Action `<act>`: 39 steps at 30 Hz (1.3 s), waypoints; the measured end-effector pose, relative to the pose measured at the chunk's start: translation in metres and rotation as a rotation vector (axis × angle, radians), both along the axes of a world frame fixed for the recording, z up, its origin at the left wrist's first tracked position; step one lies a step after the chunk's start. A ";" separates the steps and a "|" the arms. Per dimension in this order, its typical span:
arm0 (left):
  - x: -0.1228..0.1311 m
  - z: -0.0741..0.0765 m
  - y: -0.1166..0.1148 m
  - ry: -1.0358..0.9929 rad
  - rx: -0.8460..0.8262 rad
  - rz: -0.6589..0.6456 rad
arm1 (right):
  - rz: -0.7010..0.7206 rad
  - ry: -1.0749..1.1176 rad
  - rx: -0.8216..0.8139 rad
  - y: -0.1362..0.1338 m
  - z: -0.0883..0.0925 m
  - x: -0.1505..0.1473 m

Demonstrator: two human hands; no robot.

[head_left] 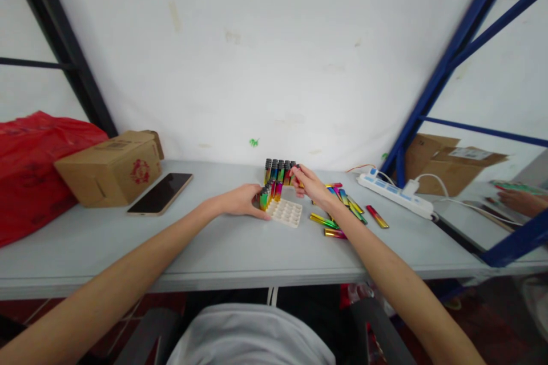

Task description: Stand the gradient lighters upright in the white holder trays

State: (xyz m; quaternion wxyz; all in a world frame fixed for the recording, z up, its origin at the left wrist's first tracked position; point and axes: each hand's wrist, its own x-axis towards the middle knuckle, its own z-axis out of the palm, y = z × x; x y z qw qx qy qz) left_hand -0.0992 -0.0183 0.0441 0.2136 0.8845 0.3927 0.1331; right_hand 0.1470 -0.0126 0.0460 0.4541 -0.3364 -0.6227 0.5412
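Note:
A white tray (286, 214) with rows of small square holes lies on the table in front of me. Shiny rainbow-coloured lighters (266, 197) stand upright in its left part. My left hand (243, 201) is curled round the tray's left side, with the thumb along the near edge. Above the right back of the tray, my right hand (309, 183) has its fingers pinched on a lighter (299, 175), mostly hidden by them. Behind the tray stands another block of upright lighters (279, 170) with dark tops. Several loose lighters (353, 205) lie beside and under my right forearm.
At the left are a phone (160, 194), a cardboard box (112, 168) and a red bag (38, 171). A white power strip (396, 193) with cables lies at the right by a blue frame post (445, 74). Beyond it, another person's hand (523, 202) shows at the far right.

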 end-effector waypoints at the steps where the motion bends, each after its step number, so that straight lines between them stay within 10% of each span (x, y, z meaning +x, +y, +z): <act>1: 0.000 0.000 0.000 0.004 0.008 0.005 | -0.016 -0.017 -0.022 0.000 -0.001 -0.001; 39: 0.000 0.000 0.000 0.050 0.046 0.006 | -0.066 -0.191 -0.012 -0.004 -0.010 -0.013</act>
